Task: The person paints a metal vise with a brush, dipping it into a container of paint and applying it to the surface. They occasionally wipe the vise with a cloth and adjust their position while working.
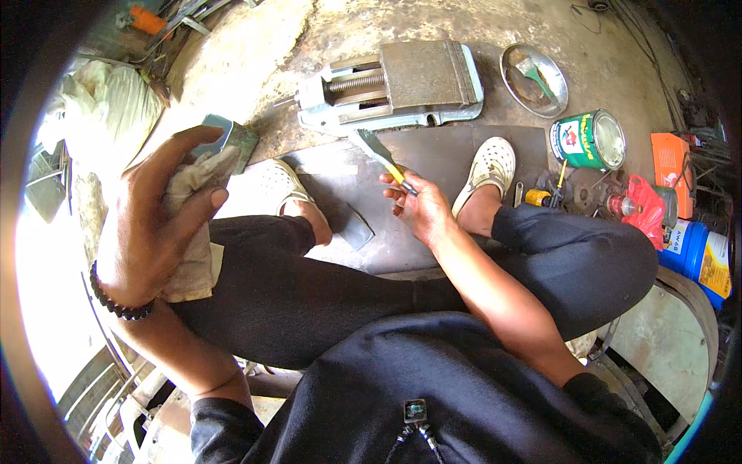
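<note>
My left hand (147,209) is raised at the left, its fingers closed around a grimy pale rag (189,259). Together with the rag it grips a blocky metal part (243,147) with greenish sides and a light blue face; the fingers cover much of it. Over the dark sheet on the floor, my right hand (421,205) pinches a small brush (377,151) by its yellow and black handle. The brush's dark head points up and left, apart from the metal part. Beyond both hands sits a light blue machine vise (429,73) with an exposed screw.
A round metal dish (533,81) with a green-handled tool in it lies at the far right. Nearer stand a green paint can (587,141), a red plastic bag (644,205), and a blue bucket (696,259). A flat dark sheet (417,139) lies under my feet.
</note>
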Demonstrator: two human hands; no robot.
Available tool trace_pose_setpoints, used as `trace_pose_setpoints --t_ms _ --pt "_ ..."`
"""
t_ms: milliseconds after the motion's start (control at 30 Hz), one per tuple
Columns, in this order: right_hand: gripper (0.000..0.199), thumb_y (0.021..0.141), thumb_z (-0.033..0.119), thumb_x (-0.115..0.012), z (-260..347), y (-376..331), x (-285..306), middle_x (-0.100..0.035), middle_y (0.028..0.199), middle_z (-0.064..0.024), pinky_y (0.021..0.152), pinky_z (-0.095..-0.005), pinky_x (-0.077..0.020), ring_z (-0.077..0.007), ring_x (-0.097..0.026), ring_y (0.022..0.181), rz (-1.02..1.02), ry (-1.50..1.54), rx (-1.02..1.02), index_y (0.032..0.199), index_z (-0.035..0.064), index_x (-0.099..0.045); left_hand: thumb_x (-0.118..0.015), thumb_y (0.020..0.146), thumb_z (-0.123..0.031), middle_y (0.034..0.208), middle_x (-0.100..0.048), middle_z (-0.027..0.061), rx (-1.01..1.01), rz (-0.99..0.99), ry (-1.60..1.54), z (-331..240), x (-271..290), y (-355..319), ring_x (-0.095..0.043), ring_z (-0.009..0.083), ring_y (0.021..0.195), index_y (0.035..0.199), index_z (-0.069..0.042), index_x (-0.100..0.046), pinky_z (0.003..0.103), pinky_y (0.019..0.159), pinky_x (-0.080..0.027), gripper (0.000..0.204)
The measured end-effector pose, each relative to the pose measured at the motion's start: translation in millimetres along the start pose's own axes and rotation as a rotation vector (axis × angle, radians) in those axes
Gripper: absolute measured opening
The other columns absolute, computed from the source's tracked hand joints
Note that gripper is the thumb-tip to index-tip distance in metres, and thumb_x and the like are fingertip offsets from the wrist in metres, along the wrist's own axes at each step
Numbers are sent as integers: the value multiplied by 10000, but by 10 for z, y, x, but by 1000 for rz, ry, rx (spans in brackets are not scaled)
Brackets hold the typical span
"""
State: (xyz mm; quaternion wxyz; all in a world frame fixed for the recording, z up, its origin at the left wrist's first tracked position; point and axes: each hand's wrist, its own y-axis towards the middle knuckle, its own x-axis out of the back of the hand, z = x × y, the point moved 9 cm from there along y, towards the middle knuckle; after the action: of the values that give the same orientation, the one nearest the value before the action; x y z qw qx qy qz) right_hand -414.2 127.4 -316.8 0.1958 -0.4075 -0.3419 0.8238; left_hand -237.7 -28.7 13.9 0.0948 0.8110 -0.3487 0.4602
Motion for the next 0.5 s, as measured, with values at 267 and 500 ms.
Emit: trace_pose_setpoints --t_ms 267,500 --pt "205 880 80 -507 -281 442 76 -577 802 -60 554 -361 -470 -195 -588 715 -174 -392 -341 1085 85 -517 -711 765 -53 916 -669 118 23 27 -9 27 -36 -58 -623 180 848 1213 -1 -588 321 810 -489 468" --pt "185 976 266 -511 -447 470 755 -547 682 -48 461 -325 -429 -164 -520 531 -402 -452 -66 1032 90 -509 -732 745 -111 986 -658 150 24 27 -8 80 -32 -183 -627 213 880 1220 -1 -588 341 824 -484 508"
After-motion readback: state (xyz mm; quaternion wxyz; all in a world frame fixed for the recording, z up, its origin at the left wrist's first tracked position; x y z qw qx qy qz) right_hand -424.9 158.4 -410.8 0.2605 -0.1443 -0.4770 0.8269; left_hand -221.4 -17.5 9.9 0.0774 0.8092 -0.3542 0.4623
